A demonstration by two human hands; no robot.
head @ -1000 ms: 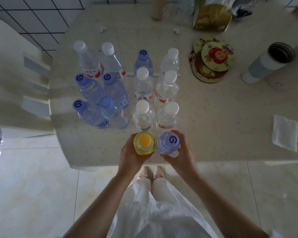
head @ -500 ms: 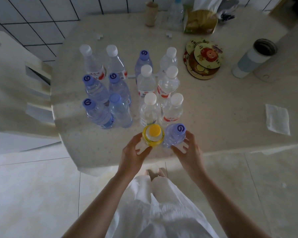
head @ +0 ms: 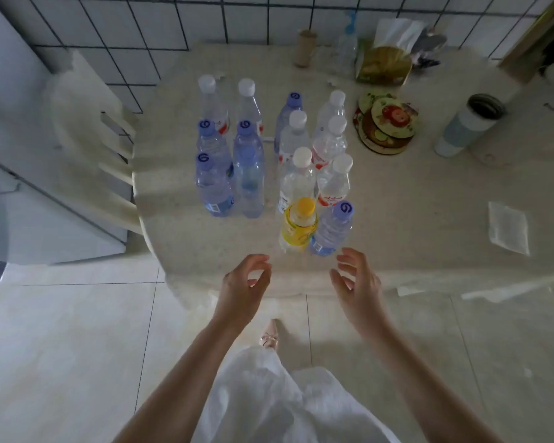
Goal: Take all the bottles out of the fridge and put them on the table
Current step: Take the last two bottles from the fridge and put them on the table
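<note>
— Tiled wall (head: pixel 135 30) behind, pale table (head: pixel 413 219) in front, a chair (head: pixel 87 132) at its left edge. Where are the hands?

— Both hover over the near rim. Left hand (head: pixel 242 289) has its fingers loosely curled, thumb apart, holding nothing. Right hand (head: pixel 359 286) mirrors it, fingers relaxed and spread, also empty. Neither touches a bottle.

— And just past them?

— Yellow bottle (head: pixel 299 227) with a yellow cap stands upright near the table edge, touching a blue-capped bottle (head: pixel 331 230) on its right. Both sit between the two hands and a little beyond the fingertips.

— Further out?

— White-capped bottles (head: pixel 301 177) in two columns behind that pair, and a block of blue-capped ones (head: pixel 213 183) to the left, with two white caps at its far end. All upright and close together.

— Anything else?

— Coasters (head: pixel 386 123) stacked to the right of the bottles, a tumbler (head: pixel 467 127) beyond them, a folded cloth (head: pixel 507 227) near the right edge. A bag (head: pixel 386 63) against the wall, possibly snacks; it is too blurred to say.
</note>
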